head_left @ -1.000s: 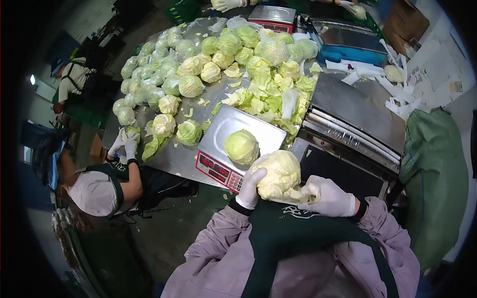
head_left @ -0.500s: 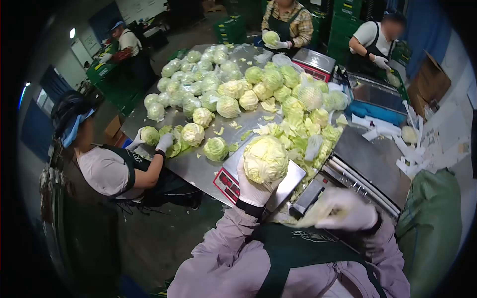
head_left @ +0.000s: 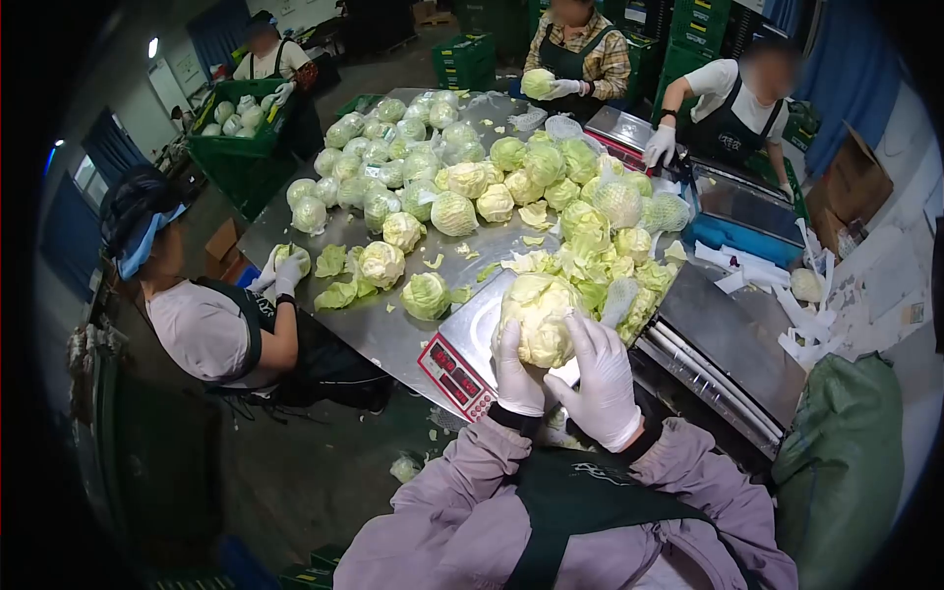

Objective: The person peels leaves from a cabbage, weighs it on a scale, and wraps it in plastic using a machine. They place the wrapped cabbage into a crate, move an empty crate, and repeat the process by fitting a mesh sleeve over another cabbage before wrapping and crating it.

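Observation:
A pale green cabbage (head_left: 537, 321) is held between my two white-gloved hands, above the steel plate of a scale (head_left: 470, 339). My left hand (head_left: 518, 374) cups its left and lower side. On its right side lie the fingers of my right hand (head_left: 602, 385), somewhat spread against the leaves. The scale's red display panel faces me at the left, its digits too blurred to read. Just left of the scale sits another cabbage (head_left: 426, 296). Loose cabbage leaves (head_left: 590, 285) are heaped beyond and to the right of the held one.
Many cabbages, several wrapped, cover the steel table (head_left: 334, 258). A roller machine (head_left: 718, 374) stands at my right, beside a green sack (head_left: 841, 442). One co-worker (head_left: 226, 334) handles a cabbage at the left; others stand across the table, one by a green crate (head_left: 231, 147).
My right hand has come from the lower right, where it held a torn leaf, onto the cabbage's right side. That leaf no longer shows in it. The cabbage has shifted slightly right.

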`<state>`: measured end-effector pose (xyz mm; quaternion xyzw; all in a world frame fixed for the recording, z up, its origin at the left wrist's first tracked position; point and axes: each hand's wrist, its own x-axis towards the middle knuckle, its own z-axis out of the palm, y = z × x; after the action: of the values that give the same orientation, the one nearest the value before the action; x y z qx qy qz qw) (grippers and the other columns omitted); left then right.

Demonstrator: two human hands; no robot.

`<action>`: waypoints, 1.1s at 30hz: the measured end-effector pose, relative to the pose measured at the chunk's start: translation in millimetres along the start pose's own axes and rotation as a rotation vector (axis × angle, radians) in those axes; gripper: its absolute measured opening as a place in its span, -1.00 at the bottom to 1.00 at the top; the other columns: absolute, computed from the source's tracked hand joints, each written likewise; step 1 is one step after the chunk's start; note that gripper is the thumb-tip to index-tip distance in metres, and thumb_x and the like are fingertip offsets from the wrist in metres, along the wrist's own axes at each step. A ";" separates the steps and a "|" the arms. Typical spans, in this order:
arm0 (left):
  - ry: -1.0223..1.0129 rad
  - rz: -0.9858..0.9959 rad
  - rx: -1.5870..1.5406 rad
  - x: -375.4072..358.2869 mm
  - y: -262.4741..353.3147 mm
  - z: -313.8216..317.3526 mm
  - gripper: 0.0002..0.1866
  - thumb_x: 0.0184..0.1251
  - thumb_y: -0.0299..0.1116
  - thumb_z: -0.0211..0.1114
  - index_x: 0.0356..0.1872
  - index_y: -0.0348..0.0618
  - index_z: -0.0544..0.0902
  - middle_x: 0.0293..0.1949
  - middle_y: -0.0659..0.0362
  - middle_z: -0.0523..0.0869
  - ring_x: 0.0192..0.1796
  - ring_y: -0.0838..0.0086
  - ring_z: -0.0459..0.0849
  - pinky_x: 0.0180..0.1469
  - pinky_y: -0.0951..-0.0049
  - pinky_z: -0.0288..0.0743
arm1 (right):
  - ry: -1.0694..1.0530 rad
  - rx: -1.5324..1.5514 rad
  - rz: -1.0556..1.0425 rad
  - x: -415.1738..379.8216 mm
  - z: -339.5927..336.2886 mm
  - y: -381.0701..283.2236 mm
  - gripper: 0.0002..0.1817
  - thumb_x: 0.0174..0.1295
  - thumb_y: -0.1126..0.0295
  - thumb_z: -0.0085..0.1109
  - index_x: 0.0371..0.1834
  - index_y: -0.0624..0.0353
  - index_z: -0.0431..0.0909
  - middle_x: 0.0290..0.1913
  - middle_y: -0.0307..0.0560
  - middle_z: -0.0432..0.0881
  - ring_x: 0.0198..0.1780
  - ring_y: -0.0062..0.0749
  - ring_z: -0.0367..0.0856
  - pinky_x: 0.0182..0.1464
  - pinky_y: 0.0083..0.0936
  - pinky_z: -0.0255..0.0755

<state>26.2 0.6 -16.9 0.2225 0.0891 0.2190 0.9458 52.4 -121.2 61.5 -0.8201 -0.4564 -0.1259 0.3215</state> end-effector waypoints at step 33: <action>-0.279 -0.404 -0.111 -2.9 5.3 19.3 -0.22 0.31 -0.06 0.29 0.41 -0.18 0.15 0.28 0.00 0.44 0.34 0.19 0.41 0.42 0.09 0.27 | -0.011 0.043 -0.073 4.3 -37.8 26.3 -0.64 -0.14 0.34 0.42 -0.25 0.07 0.51 -0.25 -0.06 0.43 -0.11 -0.07 0.41 -0.08 -0.23 0.24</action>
<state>26.8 -3.9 2.8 0.1759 -0.0116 -0.0028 0.9843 79.9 -152.5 81.6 -0.7966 -0.4902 -0.1234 0.3316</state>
